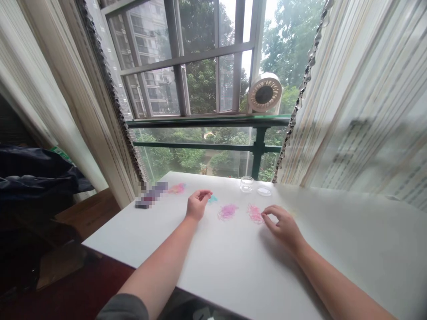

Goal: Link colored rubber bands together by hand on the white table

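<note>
My left hand [199, 205] is raised a little over the white table, thumb and fingertips pinched together. Whatever is in that pinch is too small to make out. Just beyond its fingertips lies a small teal pile [212, 199]. My right hand [282, 225] has thumb and index finger brought together at the edge of a pink pile [255, 213] of thin strands, like small rubber bands; anything between them cannot be made out. Between the hands is a purple pile [228, 212] of the same kind. A mixed pink and orange pile [176, 189] lies farther left.
Toward the back of the white table [213, 258] stand a clear round jar [247, 184] and a clear lid [264, 191]. A blurred-out dark object [151, 195] lies at the left edge. A white fan [265, 94] is by the window, with curtains [363, 98] on both sides.
</note>
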{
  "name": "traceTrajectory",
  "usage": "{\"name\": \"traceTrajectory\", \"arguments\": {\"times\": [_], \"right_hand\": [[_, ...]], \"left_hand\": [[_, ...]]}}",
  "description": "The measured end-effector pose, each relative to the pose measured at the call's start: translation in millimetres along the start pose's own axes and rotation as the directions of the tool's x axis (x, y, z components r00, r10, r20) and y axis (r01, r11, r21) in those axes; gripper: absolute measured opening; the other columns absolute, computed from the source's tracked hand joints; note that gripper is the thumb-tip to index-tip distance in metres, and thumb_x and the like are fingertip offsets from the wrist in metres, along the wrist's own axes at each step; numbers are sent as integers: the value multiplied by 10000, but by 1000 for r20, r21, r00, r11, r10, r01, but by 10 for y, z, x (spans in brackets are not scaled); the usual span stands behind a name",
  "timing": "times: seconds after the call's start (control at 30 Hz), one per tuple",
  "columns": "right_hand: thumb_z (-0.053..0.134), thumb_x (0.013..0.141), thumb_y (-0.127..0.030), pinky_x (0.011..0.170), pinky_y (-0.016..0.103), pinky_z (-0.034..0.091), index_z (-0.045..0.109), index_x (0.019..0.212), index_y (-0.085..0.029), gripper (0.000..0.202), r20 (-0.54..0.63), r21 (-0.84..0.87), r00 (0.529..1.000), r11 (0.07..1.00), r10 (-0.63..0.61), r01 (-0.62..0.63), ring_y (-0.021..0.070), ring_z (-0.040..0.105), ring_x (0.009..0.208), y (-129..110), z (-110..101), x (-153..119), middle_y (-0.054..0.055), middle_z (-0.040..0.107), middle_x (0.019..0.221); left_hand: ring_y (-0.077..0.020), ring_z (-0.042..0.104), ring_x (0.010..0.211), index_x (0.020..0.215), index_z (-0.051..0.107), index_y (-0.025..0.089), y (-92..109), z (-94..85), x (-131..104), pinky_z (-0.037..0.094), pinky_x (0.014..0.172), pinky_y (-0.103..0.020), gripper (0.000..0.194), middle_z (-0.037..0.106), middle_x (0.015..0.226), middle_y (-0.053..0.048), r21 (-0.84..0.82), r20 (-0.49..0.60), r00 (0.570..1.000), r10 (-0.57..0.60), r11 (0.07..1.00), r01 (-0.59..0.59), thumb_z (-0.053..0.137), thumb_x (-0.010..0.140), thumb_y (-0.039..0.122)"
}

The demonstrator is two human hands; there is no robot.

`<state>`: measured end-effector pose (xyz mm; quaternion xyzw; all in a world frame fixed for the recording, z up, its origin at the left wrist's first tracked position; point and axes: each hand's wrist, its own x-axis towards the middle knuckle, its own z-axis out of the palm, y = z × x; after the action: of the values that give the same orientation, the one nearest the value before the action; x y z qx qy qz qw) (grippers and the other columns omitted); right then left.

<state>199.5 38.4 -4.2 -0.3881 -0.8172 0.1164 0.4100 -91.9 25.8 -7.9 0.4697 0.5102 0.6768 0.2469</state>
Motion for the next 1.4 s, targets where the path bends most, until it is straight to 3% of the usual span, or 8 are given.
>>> {"name": "traceTrajectory", "arguments": {"times": [0.2,0.37,0.5,0.7,0.8,0.9,1.07,1.4], "right_hand": [[517,829,-276,769,350,466,610,828,-195,123,88,89,994,994,-66,58,213,599,819,-293,95,-33,72,653,826],[512,838,-294,685,312,463,621,870,-198,150,146,159,989,987,-31,7,174,590,722,-397,153,-62,43,666,805],[472,857,-285,604,273,430,595,740,-190,195,188,177,981,984,-36,2,141,534,608,-341,193,-78,10,618,664],[475,845,-280,576,253,406,560,698,-189,193,209,160,978,987,-17,-17,133,509,585,-293,188,-79,-7,574,621],[469,837,-268,587,257,414,563,711,-195,174,206,154,978,988,-16,-16,137,510,594,-309,150,-76,-7,572,627],[469,831,-275,571,256,418,560,707,-199,172,199,152,980,988,7,-38,139,512,589,-307,117,-76,-6,570,625],[474,826,-286,567,261,424,572,722,-198,169,195,141,980,988,33,-61,144,512,595,-237,72,-76,2,578,633],[465,830,-313,572,261,420,570,719,-196,193,196,123,978,988,65,-90,145,510,594,-233,28,-70,3,579,633]], "left_hand": [[-190,689,794,850,668,125,161,317,-269,559,776,-316,195,729,850,-94,-15,185,981,55,998,-54,667,726,276],[-189,691,789,844,687,157,308,534,-543,571,740,-294,146,724,844,-81,26,412,900,140,986,-165,650,765,275],[-174,690,749,840,695,145,363,596,-664,575,717,-277,139,719,824,-83,38,509,837,201,966,-255,628,785,254],[-152,676,721,843,694,152,361,572,-638,559,696,-257,118,714,787,-66,39,542,795,271,937,-346,619,789,226],[-155,668,761,836,700,173,344,478,-528,534,700,-252,116,724,812,-59,131,516,814,265,915,-381,615,792,239],[-155,662,770,828,704,185,275,301,-338,510,704,-251,120,729,831,-50,263,439,867,234,889,-374,612,786,250],[-155,655,781,831,713,206,57,-39,28,496,758,-251,135,729,829,-17,578,190,978,89,795,-185,602,763,242],[-218,643,870,808,753,213,-216,-138,211,477,806,-293,149,732,890,-51,739,127,992,-10,668,-87,633,736,266]]}}
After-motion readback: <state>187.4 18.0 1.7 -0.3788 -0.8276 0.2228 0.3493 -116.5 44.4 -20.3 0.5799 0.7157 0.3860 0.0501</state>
